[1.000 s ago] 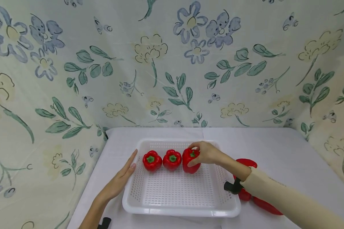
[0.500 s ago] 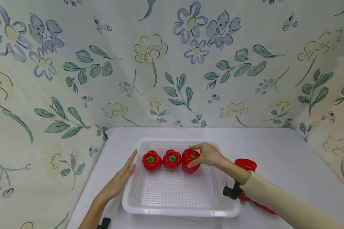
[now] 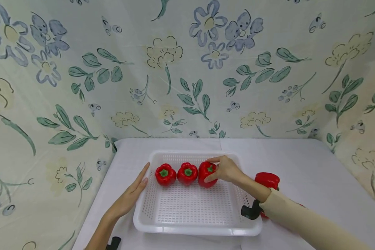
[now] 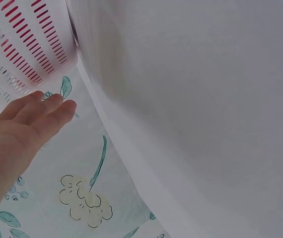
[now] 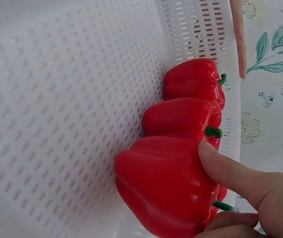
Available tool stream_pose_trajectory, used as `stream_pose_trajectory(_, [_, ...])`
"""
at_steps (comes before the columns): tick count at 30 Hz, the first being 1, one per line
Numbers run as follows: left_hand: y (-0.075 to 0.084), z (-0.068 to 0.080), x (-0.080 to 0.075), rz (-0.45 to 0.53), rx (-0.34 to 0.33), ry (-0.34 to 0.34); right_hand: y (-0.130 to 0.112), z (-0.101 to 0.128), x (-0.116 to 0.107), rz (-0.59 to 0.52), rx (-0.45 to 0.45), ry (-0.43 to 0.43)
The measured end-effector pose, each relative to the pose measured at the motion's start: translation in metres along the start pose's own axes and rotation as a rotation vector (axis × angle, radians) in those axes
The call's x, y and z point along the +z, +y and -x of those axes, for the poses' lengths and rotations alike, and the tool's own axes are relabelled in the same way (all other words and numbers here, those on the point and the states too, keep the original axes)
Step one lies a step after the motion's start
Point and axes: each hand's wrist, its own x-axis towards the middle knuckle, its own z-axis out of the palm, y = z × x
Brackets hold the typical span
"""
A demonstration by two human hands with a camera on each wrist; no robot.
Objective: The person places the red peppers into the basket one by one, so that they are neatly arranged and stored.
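Three red bell peppers with green stems stand in a row at the back of a white perforated basket (image 3: 193,210). My right hand (image 3: 227,170) holds the rightmost pepper (image 3: 205,180) between thumb and fingers. In the right wrist view the thumb presses that pepper (image 5: 164,181) near its stem, with other fingers partly hidden below. Beside it are the middle pepper (image 3: 187,178) and the left pepper (image 3: 166,178). My left hand (image 3: 128,198) rests against the basket's left side, fingers straight. The left wrist view shows this hand (image 4: 27,121) beside the slotted wall (image 4: 32,37).
More red peppers (image 3: 266,180) lie on the white table (image 3: 300,163) right of the basket, partly covered by my right sleeve (image 3: 300,211). A floral cloth (image 3: 187,69) hangs behind the table and along its sides. Black wrist mounts show on both arms.
The right wrist and sleeve have shifted slightly left and down, covering more of the peppers on the table. The held pepper barely moves. My left hand stays against the basket.
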Motion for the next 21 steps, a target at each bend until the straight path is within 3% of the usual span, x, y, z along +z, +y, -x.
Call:
stream_pose_trajectory(13, [0.003, 0.000, 0.001, -0.005, -0.014, 0.017, -0.002, 0.000, 0.003, 0.047, -0.029, 0.007])
stream_pose_trajectory(21, [0.002, 0.000, 0.001, -0.028, -0.012, 0.013, -0.004, 0.007, -0.013, 0.028, -0.048, -0.009])
